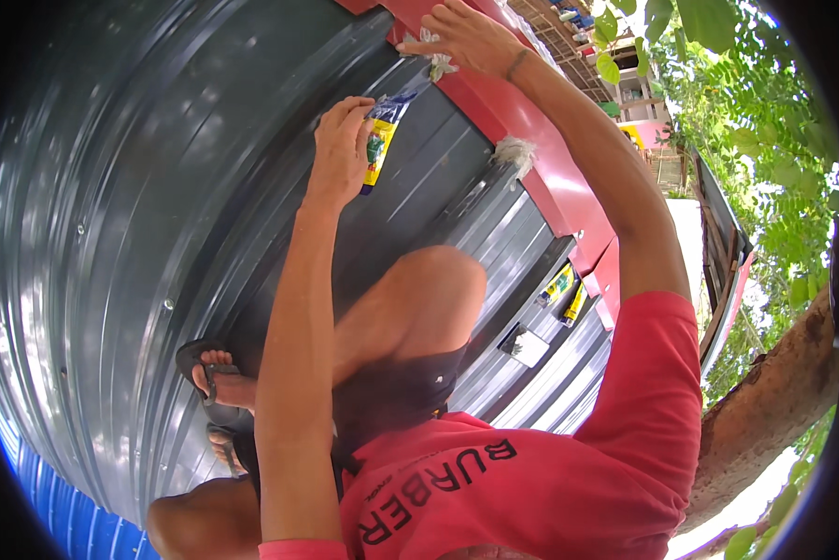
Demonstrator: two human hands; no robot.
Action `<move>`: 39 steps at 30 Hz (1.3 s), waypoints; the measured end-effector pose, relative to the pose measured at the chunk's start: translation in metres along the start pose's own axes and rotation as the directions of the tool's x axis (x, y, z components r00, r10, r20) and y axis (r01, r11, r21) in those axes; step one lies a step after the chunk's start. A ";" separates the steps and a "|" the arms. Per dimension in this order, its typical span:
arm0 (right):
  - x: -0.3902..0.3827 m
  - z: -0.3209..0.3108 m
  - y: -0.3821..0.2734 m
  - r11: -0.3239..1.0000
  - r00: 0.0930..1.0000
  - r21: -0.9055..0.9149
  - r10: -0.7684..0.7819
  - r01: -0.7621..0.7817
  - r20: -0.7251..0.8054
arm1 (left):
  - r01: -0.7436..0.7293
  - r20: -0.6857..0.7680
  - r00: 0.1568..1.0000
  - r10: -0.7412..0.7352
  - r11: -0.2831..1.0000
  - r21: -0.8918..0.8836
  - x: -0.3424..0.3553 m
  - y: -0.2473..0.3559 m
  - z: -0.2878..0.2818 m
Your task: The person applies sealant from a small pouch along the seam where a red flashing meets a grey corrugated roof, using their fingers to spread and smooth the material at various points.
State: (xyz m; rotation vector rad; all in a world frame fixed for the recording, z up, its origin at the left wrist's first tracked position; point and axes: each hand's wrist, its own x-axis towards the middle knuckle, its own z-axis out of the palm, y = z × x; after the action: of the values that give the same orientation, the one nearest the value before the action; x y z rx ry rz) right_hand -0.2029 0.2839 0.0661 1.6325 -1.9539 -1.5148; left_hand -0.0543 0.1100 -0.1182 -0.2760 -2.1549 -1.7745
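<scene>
Presently, left hand [342, 149]: fingers bent and close together, pinching the side of a yellow-and-blue tube [379, 145]; the thumb's exact place I cannot tell.
Held tube: over the dark roof sheet [251, 177], tilted, dark cap at its lower end.
Right hand [466, 39]: fingers spread, above the red trim [494, 98], near a whitish crumpled lump [441, 67]; whether they touch it I cannot tell.
Trim edge: another pale lump [515, 156] farther down.
Spare tubes: two, a yellow one [557, 284] and a yellow-and-black one [575, 305], side by side near the trim.
Beside them: a flat rectangular object [524, 345], its surface reflecting.
</scene>
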 end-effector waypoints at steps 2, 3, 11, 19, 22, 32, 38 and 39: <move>-0.003 0.025 0.005 1.000 1.000 -0.021 -0.010 0.010 0.015 | -0.012 0.012 1.000 0.012 1.000 -0.005 0.002 0.004 0.005; 0.000 0.022 0.006 1.000 1.000 0.007 0.024 -0.024 0.000 | -0.009 0.011 1.000 0.009 1.000 -0.001 0.002 0.002 0.002; -0.016 0.040 0.000 0.898 0.911 0.152 0.405 -0.413 0.080 | -0.020 0.008 1.000 0.020 1.000 0.004 0.001 0.002 0.004; -0.036 0.030 -0.026 0.953 0.961 0.190 0.259 -0.238 -0.097 | -0.002 0.028 1.000 0.002 1.000 0.008 0.004 0.001 0.003; -0.038 0.029 -0.032 0.948 0.952 0.156 0.292 -0.277 -0.088 | 0.000 0.031 1.000 -0.001 1.000 0.001 0.003 -0.002 0.001; -0.052 0.029 -0.051 0.906 0.909 0.216 0.397 -0.365 -0.129 | 0.025 0.050 0.998 -0.025 1.000 -0.007 0.004 0.003 0.002; -0.066 0.024 -0.052 0.881 0.890 0.204 0.450 -0.428 -0.076 | 0.019 0.055 0.998 -0.020 1.000 0.008 0.004 0.003 0.000; -0.063 0.021 -0.053 0.885 0.895 0.201 0.441 -0.420 -0.071 | 0.024 0.052 0.998 -0.024 1.000 0.008 0.004 0.003 -0.001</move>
State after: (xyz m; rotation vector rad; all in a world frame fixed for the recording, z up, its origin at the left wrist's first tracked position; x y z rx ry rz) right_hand -0.1599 0.3536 0.0430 1.1912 -2.2500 -1.0768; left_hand -0.0569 0.1095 -0.1143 -0.2987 -2.2090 -1.7915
